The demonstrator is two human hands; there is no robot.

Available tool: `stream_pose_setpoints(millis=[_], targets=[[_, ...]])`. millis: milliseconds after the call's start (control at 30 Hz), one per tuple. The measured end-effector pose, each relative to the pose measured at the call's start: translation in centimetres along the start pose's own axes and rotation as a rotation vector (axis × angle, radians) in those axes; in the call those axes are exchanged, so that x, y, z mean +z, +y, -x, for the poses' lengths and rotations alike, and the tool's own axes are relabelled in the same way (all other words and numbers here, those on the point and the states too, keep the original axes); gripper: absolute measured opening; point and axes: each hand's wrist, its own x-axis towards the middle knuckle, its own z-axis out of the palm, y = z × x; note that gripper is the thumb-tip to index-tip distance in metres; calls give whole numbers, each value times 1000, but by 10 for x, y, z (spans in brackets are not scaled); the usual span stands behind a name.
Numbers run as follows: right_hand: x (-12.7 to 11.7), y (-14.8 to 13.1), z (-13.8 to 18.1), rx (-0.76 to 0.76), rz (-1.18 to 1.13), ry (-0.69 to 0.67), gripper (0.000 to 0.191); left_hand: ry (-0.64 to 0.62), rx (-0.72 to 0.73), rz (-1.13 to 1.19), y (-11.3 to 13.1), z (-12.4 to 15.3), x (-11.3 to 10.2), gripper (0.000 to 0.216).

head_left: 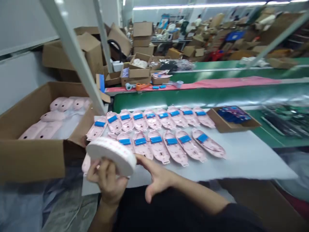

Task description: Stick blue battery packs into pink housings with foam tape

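Note:
My left hand (106, 180) grips a white roll of tape (111, 154) from below, holding it tilted over the near edge of the white sheet (241, 158). My right hand (154, 175) is beside the roll with fingers stretched toward it, the index finger touching its edge. Just beyond lie two rows of several pink plastic shells (156, 132), each carrying a blue rectangular piece.
An open cardboard box (31, 151) at the left holds more pink shells. A shallow cardboard tray (231, 120) with blue parts sits at the right on the green belt (193, 96). A slanted metal frame post (77, 61) rises in front. Cardboard boxes pile behind.

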Motion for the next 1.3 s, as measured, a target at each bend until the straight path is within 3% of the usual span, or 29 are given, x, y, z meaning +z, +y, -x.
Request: stream_pose_setpoints(millis=[100,200,267,333,433,500,567,767,933,1067,1133,1300], targets=[[-10,-15,65,110,-225,327,115,-230,150,155,71,-57,48,55],[-28,-28,116,128,-483,535,123,-484,326,328,133,-102,92,66],[-49,-38,150,110,-508,656,119,-621,460,400,164,-123,116,64],[-75,-50,184,143,-306,798,100,-719,570,441,187,-139,136,58],[-117,-72,233,261,360,948,50,-848,713,501,218,-151,162,53],[-144,-85,262,296,745,893,26,-950,795,555,236,-151,177,55],[-168,-95,287,307,924,759,31,-1054,852,604,253,-149,189,58],[-208,-103,329,312,894,644,41,-1192,905,693,279,-146,203,56],[-213,-87,327,134,784,763,40,-1234,989,804,291,-144,208,49],[-207,-73,322,94,787,786,42,-1324,884,786,304,-136,214,74],[-201,-69,321,104,823,768,42,-1336,795,716,312,-130,216,78],[-180,-62,310,283,943,758,38,-1288,748,660,329,-111,225,55]])
